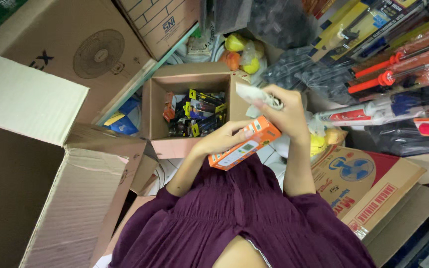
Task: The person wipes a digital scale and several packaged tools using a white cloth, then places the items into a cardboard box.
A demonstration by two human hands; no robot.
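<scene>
A large open carton (40, 164) occupies the left side. An open cardboard box (157, 106) sits ahead of the person, filled with small packaged items (197, 113). A fan carton (363, 186) lies to the right. The small orange box (244, 144) is held above the near edge of the open cardboard box. The left hand (222, 140) is closed around its lower end. The right hand (284, 111) grips its upper end, fingers also clamped on white crumpled paper (259, 97).
</scene>
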